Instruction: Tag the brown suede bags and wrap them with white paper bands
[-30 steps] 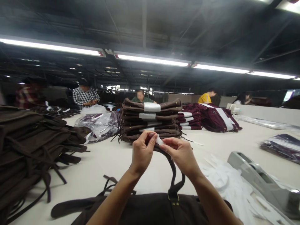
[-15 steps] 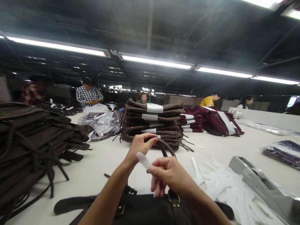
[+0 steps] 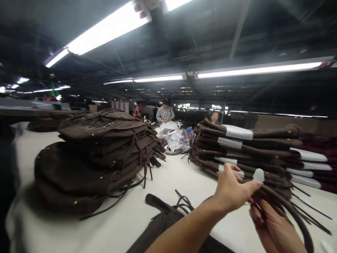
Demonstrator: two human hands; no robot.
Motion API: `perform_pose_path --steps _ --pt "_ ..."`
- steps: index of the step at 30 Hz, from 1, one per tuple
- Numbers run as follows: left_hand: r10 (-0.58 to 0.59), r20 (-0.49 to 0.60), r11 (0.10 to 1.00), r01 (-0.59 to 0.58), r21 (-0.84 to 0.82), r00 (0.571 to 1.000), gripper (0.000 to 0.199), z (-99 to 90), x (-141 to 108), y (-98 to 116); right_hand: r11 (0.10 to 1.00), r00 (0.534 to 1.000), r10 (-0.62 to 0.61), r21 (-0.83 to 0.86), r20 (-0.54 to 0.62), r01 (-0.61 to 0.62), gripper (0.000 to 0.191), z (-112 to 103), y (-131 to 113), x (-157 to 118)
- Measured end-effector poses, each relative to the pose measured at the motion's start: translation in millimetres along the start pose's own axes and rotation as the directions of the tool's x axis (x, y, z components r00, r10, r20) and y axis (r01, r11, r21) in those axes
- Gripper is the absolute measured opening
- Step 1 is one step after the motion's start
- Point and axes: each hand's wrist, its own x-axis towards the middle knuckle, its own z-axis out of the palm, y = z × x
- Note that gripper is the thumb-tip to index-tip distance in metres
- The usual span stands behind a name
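My left hand point(image 3: 234, 188) is closed, its thumb and fingers pinching a dark brown bag handle point(image 3: 292, 207). The rounded tip of a white plastic-looking strip point(image 3: 258, 175) sticks up beside the left thumb; its lower part is hidden. Just below, my right hand point(image 3: 279, 225) has its fingers curled round the handle, partly covered by it. Under my forearms lies the dark brown bag point(image 3: 168, 225), with a rounded strap end point(image 3: 156, 202) and thin cords on the white table point(image 3: 179, 179).
At left rises a pile of dark brown bags point(image 3: 105, 154). Directly beyond my hands stands a stack of brown bags with white wraps point(image 3: 239, 132). Maroon bags point(image 3: 316, 147) lie at right. Clear plastic point(image 3: 173, 138) lies farther back, near a person in a checked shirt point(image 3: 165, 113).
The view has swung left, bringing the left pile fully into sight. The white strip, earlier held out in my right hand, now stands at the handle by my left thumb. My right hand has closed round the handle.
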Motion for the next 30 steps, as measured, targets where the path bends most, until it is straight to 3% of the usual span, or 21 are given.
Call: perform_pose_path --steps 4,6,9,11,13,15,17,20,23,26,30 --pt "0.05 0.231 0.993 -0.023 -0.117 0.972 0.051 -0.3 2 2 0.999 0.999 0.014 -0.033 0.039 -0.012 0.048 3 -2 0" --pt "0.107 0.279 0.976 -0.047 -0.214 0.954 0.046 -1.4 2 5 0.998 0.997 -0.005 -0.068 0.079 0.01 0.046 7 -6 -4" --pt "0.141 0.187 0.969 -0.097 -0.227 0.972 0.041 -5.1 5 9 0.967 0.984 0.002 -0.251 0.176 0.043 0.046 14 -13 -12" --pt "0.173 0.136 0.974 -0.15 -0.169 0.975 0.034 -8.1 8 8 0.887 0.983 -0.025 -0.449 0.183 0.107 0.047 17 -17 -19" --pt "0.228 0.099 0.97 -0.217 -0.111 0.969 0.029 -10.3 11 6 0.75 0.975 -0.172 -0.623 0.139 0.221 0.043 20 -22 -27" --pt "0.277 0.065 0.96 -0.273 -0.068 0.959 0.026 -11.2 13 4 0.642 0.936 -0.329 -0.697 0.126 0.319 0.036 22 -28 -33" --pt "0.298 0.054 0.954 -0.296 -0.044 0.953 0.025 -10.9 13 3 0.667 0.934 -0.327 -0.664 0.146 0.337 0.033 22 -35 -36" --pt "0.263 0.067 0.964 -0.258 -0.067 0.963 0.028 -9.7 11 3 0.835 0.966 -0.125 -0.502 0.228 0.226 0.038 22 -47 -32" --pt "0.239 0.053 0.966 -0.232 -0.111 0.97 0.029 -9.0 10 5 0.918 0.945 -0.032 -0.365 0.326 0.157 0.048 20 -55 -26" --pt "0.261 0.052 0.96 -0.254 -0.117 0.964 0.029 -8.1 7 7 0.899 0.927 -0.077 -0.377 0.366 0.224 0.048 18 -56 -22" --pt "0.298 0.078 0.951 -0.289 -0.112 0.951 0.029 -6.0 5 9 0.772 0.897 -0.296 -0.471 0.328 0.426 0.03 17 -53 -23"
